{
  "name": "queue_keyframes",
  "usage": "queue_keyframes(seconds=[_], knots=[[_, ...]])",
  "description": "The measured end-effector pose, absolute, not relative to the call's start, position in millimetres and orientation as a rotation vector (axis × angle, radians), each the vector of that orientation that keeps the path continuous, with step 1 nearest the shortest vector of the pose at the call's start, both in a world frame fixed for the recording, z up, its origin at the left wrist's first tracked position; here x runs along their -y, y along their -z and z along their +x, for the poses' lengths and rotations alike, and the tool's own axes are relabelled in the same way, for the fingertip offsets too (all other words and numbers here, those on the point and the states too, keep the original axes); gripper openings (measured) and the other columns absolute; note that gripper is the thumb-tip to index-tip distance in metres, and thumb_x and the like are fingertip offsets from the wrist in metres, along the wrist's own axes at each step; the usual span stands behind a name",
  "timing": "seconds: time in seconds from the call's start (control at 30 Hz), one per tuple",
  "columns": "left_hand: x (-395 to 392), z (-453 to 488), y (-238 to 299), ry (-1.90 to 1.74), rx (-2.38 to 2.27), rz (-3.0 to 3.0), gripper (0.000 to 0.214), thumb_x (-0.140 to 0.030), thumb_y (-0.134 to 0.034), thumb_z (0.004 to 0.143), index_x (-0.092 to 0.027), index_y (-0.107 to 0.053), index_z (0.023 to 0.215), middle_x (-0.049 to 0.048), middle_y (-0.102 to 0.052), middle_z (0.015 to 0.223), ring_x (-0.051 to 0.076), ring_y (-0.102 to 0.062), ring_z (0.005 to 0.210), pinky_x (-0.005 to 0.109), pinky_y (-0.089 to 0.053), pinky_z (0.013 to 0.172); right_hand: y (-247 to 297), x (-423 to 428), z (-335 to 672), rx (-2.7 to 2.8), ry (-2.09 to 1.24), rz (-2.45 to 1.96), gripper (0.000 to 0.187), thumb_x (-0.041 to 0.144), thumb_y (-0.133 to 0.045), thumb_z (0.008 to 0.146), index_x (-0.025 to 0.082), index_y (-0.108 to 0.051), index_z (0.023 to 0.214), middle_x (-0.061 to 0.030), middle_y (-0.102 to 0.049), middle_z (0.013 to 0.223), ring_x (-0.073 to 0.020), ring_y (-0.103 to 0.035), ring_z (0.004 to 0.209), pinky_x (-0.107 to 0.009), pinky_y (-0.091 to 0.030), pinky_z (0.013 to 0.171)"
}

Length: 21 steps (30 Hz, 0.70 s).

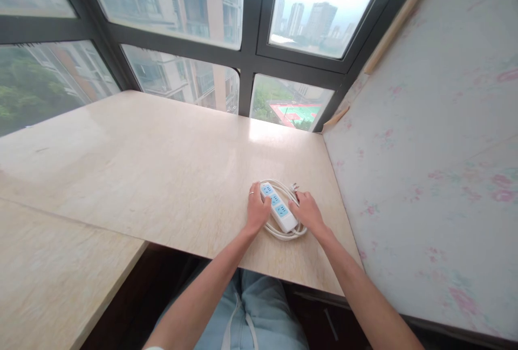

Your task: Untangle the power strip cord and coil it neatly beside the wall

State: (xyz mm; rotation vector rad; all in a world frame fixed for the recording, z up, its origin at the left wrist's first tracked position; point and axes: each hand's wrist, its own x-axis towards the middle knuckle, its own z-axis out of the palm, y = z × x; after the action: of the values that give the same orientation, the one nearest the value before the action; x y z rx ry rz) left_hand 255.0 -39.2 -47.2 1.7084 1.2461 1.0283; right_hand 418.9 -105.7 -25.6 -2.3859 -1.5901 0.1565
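A white power strip (288, 221) with blue socket panels lies slantwise on the stone-look counter. Its white cord (279, 235) is looped in a coil around it. My left hand (258, 208) grips the strip's left side, the thumb over its edge and a ring on one finger. At the coil's right side, my right hand (309, 211) has its fingers closed around the cord, thumb toward the strip. The plug (294, 186) sticks out just beyond the right fingers, its metal prongs showing. Parts of the coil are hidden under both hands.
The beige counter (170, 166) runs to dark-framed windows (251, 64) at the back. A wall with floral wallpaper (424, 177) bounds it on the right. Another counter section (60, 263) extends at the lower left, with a dark gap beside it.
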Motion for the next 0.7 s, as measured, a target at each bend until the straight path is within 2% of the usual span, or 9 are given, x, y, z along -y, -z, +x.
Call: queue_keyframes(seconds=[0.1,0.17,0.3,0.4,0.53,0.7], knots=[[25.1,273.6,44.8,-0.955,-1.185,1.805,0.050,-0.023,-0.050,0.086,-0.013,-0.046,0.135,0.0173,-0.049,0.142,0.026,-0.041,0.137,0.043,-0.030,0.117,27.1,115.1,417.8,1.456,-0.017,-2.495,0.035,0.029,-0.048,0.089,0.010,-0.063,0.115,-0.0191,-0.060,0.105,-0.0300,-0.056,0.104,-0.037,-0.041,0.091],[16.6,289.1,42.3,-0.909,-1.124,1.880,0.047,-0.026,-0.049,0.089,-0.012,-0.048,0.134,0.0173,-0.051,0.140,0.026,-0.044,0.135,0.041,-0.033,0.115,30.1,120.8,418.9,1.335,0.056,-2.569,0.037,0.030,-0.047,0.090,0.010,-0.062,0.118,-0.0220,-0.058,0.116,-0.0334,-0.054,0.110,-0.041,-0.041,0.092],[3.5,324.4,40.4,-0.843,-0.991,2.041,0.041,-0.029,-0.044,0.094,-0.012,-0.051,0.130,0.0175,-0.055,0.136,0.025,-0.049,0.130,0.040,-0.037,0.112,40.5,127.0,428.1,1.128,0.093,-2.661,0.046,0.028,-0.040,0.092,0.007,-0.055,0.131,-0.0255,-0.040,0.146,-0.0390,-0.038,0.133,-0.051,-0.035,0.101],[-2.3,350.1,41.4,-0.829,-0.928,2.142,0.036,-0.030,-0.041,0.096,-0.015,-0.053,0.127,0.0158,-0.057,0.134,0.024,-0.050,0.128,0.042,-0.038,0.110,48.3,126.2,443.8,1.080,0.089,-2.660,0.051,0.026,-0.035,0.093,0.005,-0.050,0.137,-0.0274,-0.035,0.151,-0.0387,-0.030,0.140,-0.055,-0.029,0.105],[-9.1,381.1,42.6,-0.852,-0.881,2.211,0.034,-0.031,-0.040,0.097,-0.016,-0.053,0.125,0.0149,-0.058,0.131,0.024,-0.051,0.126,0.042,-0.039,0.108,51.4,118.8,476.6,1.067,0.120,-2.674,0.052,0.025,-0.035,0.093,0.006,-0.048,0.139,-0.0272,-0.037,0.150,-0.0379,-0.033,0.139,-0.054,-0.029,0.107],[-22.8,417.1,43.6,-0.865,-0.845,2.234,0.035,-0.033,-0.039,0.098,-0.013,-0.054,0.123,0.0173,-0.058,0.128,0.025,-0.051,0.125,0.041,-0.039,0.107,48.8,103.7,518.6,1.155,0.047,-2.685,0.051,0.024,-0.034,0.093,0.003,-0.049,0.137,-0.0252,-0.040,0.149,-0.0336,-0.035,0.140,-0.046,-0.031,0.110]])
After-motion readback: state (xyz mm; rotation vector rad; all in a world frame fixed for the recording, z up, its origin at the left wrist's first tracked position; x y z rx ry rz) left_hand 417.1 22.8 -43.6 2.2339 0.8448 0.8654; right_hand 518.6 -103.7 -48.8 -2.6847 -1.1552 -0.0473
